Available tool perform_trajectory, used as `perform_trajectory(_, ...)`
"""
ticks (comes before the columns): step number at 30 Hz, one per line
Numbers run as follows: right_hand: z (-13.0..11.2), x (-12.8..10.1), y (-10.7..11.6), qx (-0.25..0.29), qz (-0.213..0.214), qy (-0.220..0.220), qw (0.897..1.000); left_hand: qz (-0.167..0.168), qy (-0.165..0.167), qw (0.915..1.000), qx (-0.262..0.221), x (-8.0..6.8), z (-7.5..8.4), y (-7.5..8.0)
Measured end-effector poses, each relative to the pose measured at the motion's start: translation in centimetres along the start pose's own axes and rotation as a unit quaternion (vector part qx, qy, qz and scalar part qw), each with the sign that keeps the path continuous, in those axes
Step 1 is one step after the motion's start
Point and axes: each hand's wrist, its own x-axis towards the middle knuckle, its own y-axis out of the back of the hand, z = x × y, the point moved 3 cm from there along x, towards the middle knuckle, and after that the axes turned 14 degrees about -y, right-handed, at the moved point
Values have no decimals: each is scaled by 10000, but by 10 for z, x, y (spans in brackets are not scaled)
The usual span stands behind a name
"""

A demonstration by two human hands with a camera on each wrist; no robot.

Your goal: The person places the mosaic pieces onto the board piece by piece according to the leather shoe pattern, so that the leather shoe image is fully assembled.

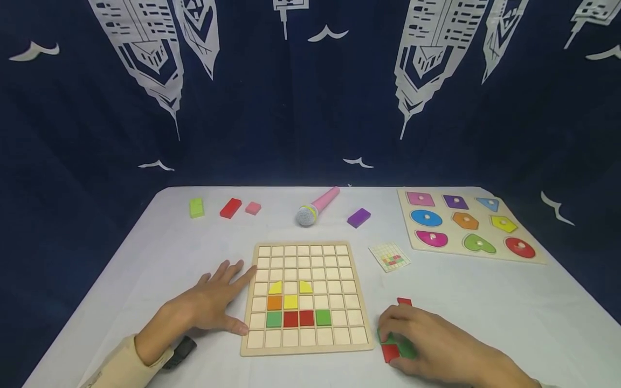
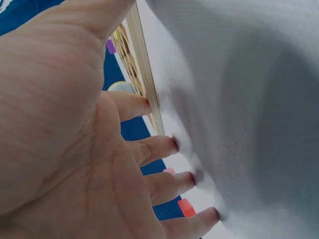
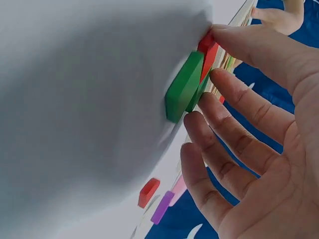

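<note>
A pink microphone [image 1: 316, 208] lies at 12 o'clock on the white surface [image 1: 485, 302], a purple block [image 1: 359, 217] just beside it. A shape puzzle board [image 1: 531, 257] sits at 2 o'clock, a pattern card [image 1: 390, 256] nearer centre.

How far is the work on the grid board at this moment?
Done: eight coloured tiles sit in the grid board. In hand: the right hand touches green and red tiles beside the board; the left hand rests flat at its left edge. Left: most cells are bare, and a pattern card lies nearby.
</note>
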Motion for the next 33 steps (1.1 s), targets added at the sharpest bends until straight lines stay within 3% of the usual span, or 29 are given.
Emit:
perform_trajectory(3, 4, 1, 2, 22, 182, 155, 9997, -22, 24, 10000, -15, 0, 0, 0)
perform_trajectory(10, 17, 9, 9, 241, 117, 320, 9991, -41, 41, 10000, 19, 0, 0, 1)
perform_trajectory(24, 16, 18, 10, 254, -115, 3, 9996, -8, 15, 10000, 10, 0, 0, 1)
perform_trajectory(33, 8, 22, 11, -87, 339, -120, 9993, -3, 24, 10000, -14, 0, 0, 0)
